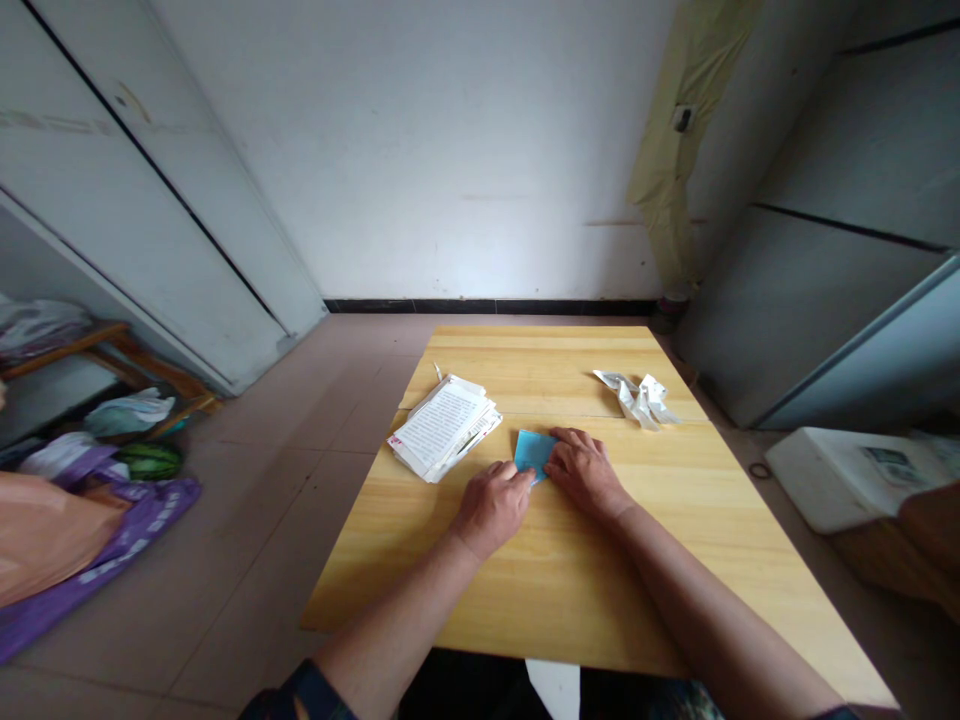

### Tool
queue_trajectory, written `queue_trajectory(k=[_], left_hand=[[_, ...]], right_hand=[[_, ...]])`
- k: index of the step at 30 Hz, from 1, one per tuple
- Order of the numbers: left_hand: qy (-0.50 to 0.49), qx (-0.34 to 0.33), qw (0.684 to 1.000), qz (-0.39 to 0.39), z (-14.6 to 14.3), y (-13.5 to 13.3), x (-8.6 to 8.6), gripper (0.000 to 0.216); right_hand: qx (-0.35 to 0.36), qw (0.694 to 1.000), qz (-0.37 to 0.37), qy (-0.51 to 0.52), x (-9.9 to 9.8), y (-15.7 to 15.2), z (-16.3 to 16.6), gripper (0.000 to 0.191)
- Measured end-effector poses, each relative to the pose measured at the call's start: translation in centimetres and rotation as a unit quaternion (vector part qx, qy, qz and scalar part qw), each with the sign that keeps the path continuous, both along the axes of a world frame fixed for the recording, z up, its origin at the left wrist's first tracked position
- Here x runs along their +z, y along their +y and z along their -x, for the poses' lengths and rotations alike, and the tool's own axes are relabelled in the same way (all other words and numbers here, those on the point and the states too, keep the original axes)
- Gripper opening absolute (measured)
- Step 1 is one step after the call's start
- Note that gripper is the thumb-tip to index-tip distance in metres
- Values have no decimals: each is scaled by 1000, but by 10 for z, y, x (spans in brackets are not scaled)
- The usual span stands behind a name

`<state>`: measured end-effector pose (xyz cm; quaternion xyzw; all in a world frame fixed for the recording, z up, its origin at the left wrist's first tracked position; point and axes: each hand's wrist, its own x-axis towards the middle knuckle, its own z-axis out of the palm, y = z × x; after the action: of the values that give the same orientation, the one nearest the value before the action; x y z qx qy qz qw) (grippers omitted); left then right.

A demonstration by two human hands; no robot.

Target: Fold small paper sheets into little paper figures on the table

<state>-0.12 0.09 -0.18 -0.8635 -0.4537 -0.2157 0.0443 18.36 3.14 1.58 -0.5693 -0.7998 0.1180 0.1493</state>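
A small blue square of paper (pixel 531 450) lies on the wooden table between my two hands. My left hand (pixel 496 505) is closed at its lower left edge, thumb and fingers pinched on the paper. From the other side, my right hand (pixel 583 468) has its fingers curled on the paper's right edge and covers part of it. Left of the hands rests a stack of printed pages (pixel 442 425), slightly fanned. Crumpled white printed paper (pixel 641 402) sits toward the table's far right.
The light wooden table (pixel 675 560) stands before a white wall (pixel 450 150). To the right are a grey refrigerator (pixel 795 270) and a white box (pixel 840 475). On the left floor, a purple bag (pixel 150 525) lies near a watermelon (pixel 150 461) and a low wooden shelf (pixel 142 365).
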Motion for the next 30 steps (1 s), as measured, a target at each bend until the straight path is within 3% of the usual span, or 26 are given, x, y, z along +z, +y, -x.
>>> queue_trajectory(k=[30], left_hand=[[19,22,998,62,-4,0,6,24]], right_hand=[[-6,999,-20,39,-8,-1,-1,5]])
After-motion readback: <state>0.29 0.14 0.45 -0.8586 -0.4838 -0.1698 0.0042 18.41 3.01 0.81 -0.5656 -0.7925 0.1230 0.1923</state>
